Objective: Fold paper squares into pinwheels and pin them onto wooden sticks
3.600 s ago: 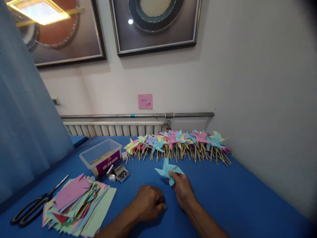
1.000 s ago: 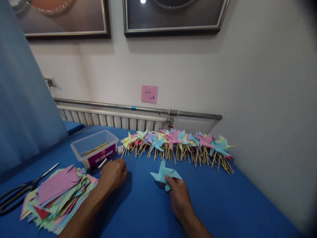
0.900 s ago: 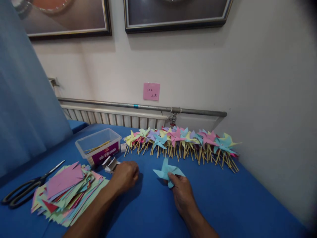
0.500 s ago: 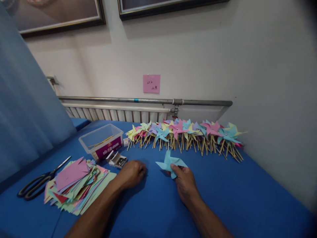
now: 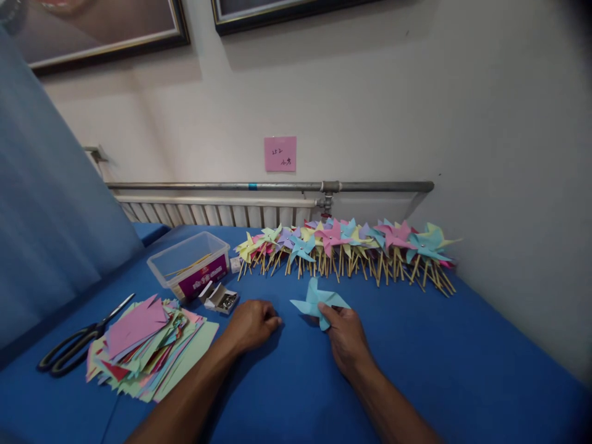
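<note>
My right hand (image 5: pixel 346 338) pinches a light blue folded paper pinwheel (image 5: pixel 317 300) by its lower tip, just above the blue table (image 5: pixel 462 370). My left hand (image 5: pixel 252 322) rests on the table to the left of it. Its fingers are closed with the fingertips pointing toward the pinwheel, and whether anything small sits between them cannot be seen. A small open box of metal pins (image 5: pixel 221 298) lies just left of and behind that hand.
A row of finished coloured pinwheels on sticks (image 5: pixel 346 246) lies along the far wall. At the left are a clear plastic tub with sticks (image 5: pixel 189 268), a stack of cut coloured paper (image 5: pixel 148 345) and black scissors (image 5: pixel 74 345). A blue curtain (image 5: pixel 50 203) hangs at the far left.
My left hand reached to the pin box, then came back right, close to the pinwheel. My right hand kept hold of the blue pinwheel throughout.
</note>
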